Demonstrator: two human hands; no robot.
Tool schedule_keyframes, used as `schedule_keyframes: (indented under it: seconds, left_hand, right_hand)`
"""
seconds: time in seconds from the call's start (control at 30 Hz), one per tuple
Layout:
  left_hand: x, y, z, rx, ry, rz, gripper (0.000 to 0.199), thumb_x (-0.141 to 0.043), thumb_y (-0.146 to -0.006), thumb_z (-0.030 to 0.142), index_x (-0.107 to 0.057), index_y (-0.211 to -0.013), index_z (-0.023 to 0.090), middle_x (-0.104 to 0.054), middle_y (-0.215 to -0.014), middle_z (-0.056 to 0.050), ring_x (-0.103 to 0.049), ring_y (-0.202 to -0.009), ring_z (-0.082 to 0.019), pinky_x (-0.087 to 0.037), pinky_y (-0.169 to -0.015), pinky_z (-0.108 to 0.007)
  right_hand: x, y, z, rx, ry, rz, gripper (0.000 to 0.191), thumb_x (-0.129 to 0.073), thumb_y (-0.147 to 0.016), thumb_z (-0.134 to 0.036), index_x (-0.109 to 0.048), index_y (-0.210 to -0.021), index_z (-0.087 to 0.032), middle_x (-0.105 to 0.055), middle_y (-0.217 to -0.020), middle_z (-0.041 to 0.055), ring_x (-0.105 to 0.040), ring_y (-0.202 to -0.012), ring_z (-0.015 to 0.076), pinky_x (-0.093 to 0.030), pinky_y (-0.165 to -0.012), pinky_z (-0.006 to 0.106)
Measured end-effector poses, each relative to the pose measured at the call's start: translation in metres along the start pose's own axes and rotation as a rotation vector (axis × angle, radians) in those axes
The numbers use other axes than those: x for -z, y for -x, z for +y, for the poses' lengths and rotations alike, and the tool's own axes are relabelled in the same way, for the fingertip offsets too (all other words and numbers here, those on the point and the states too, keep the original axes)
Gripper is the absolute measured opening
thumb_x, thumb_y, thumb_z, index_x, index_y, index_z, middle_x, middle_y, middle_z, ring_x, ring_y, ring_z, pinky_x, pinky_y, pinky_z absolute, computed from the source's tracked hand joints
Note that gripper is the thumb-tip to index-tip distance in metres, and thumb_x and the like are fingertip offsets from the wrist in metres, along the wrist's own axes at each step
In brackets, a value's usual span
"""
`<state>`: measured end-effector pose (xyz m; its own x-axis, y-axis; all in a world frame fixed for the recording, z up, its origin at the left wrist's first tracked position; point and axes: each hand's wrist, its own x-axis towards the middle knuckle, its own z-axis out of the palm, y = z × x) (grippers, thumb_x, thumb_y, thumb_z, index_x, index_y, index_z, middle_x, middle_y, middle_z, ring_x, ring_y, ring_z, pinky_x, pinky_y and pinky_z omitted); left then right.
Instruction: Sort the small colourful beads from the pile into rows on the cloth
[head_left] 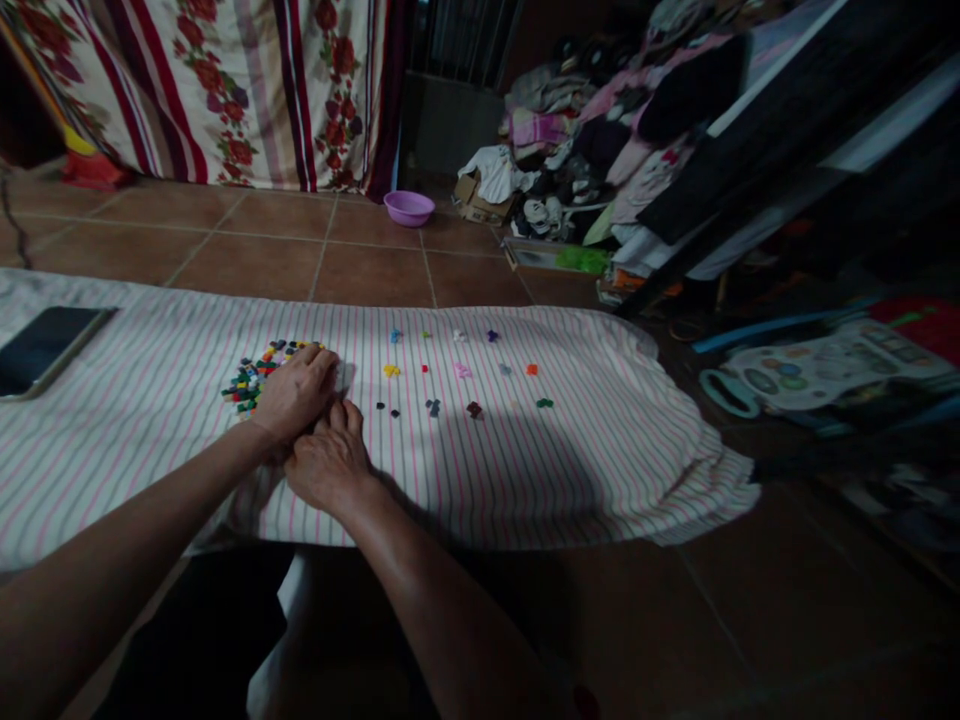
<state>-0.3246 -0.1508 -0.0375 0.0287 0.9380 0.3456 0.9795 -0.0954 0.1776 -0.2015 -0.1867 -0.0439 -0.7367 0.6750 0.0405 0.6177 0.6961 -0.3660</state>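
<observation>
A pile of small multicoloured plastic bricks (244, 392) lies on a striped cloth (615, 440). My left hand (298, 388) rests at the pile's right side, fingers bent down and closed; whatever they hold is hidden. Close beside it, nearer me, my right hand (328, 458) has curled fingers against the cloth, their contents also hidden. To the right, small colour groups form rows: blue pieces (396, 336) and purple pieces (492, 336) at the back, yellow pieces (391, 370), pink pieces (462, 370) and orange pieces (532, 369) mid-row, dark red pieces (474, 410) and green pieces (544, 403) in front.
A phone or tablet (46, 345) lies at the cloth's left end. Beyond are a tiled floor (262, 240), a purple basin (409, 208) and a flowered curtain (247, 90). Heaped clothes (577, 150) and a pale toy panel (810, 370) stand right.
</observation>
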Motion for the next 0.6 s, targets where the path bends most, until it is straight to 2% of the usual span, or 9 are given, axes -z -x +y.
schedule_keyframes:
  seconds: [0.13,0.3,0.4,0.5,0.6]
  left_hand:
    - [0.002,-0.008,0.012,-0.013,0.101,-0.046,0.027,-0.039,-0.092,0.026,-0.063,-0.1,0.016,-0.063,-0.095,-0.01,-0.061,-0.084,-0.02,-0.049,-0.075,-0.031]
    - [0.0,-0.016,0.045,-0.01,0.248,-0.165,0.024,-0.045,-0.09,0.025,-0.067,-0.101,0.02,-0.066,-0.098,-0.007,-0.063,-0.083,-0.017,-0.05,-0.078,-0.029]
    - [-0.003,-0.021,0.066,-0.012,0.247,-0.235,0.023,-0.048,-0.089,0.021,-0.068,-0.1,0.026,-0.069,-0.092,-0.003,-0.063,-0.085,-0.017,-0.05,-0.079,-0.029]
    - [-0.008,-0.026,0.081,-0.038,0.222,-0.287,0.023,-0.051,-0.086,0.018,-0.07,-0.094,0.026,-0.069,-0.083,-0.002,-0.063,-0.082,-0.017,-0.049,-0.076,-0.03]
    - [-0.013,-0.032,0.092,-0.087,0.183,-0.339,0.026,-0.048,-0.087,0.018,-0.071,-0.097,0.023,-0.07,-0.092,-0.005,-0.064,-0.088,-0.019,-0.05,-0.078,-0.03]
  right_hand:
    - [0.002,-0.002,-0.002,-0.016,-0.056,-0.019,0.045,-0.04,-0.098,-0.038,-0.057,-0.133,-0.016,-0.059,-0.136,0.0111,-0.03,-0.141,0.029,-0.018,-0.117,0.052]
    - [0.002,-0.002,0.0,0.031,-0.037,0.046,0.048,-0.038,-0.099,-0.035,-0.041,-0.145,-0.023,-0.042,-0.152,0.0068,-0.03,-0.142,0.0258,-0.025,-0.116,0.048]
    - [0.001,0.0,0.002,0.043,0.008,0.016,0.052,-0.044,-0.097,-0.04,-0.04,-0.147,-0.027,-0.039,-0.154,0.0063,-0.029,-0.143,0.028,-0.023,-0.119,0.049]
    - [0.0,0.002,0.004,0.039,0.01,0.007,0.053,-0.048,-0.096,-0.041,-0.039,-0.147,-0.032,-0.037,-0.155,0.0044,-0.03,-0.143,0.0298,-0.024,-0.119,0.052]
    - [-0.003,0.003,0.007,0.038,0.016,-0.022,0.05,-0.048,-0.097,-0.037,-0.04,-0.146,-0.036,-0.03,-0.159,0.001,-0.028,-0.145,0.0279,-0.024,-0.119,0.052]
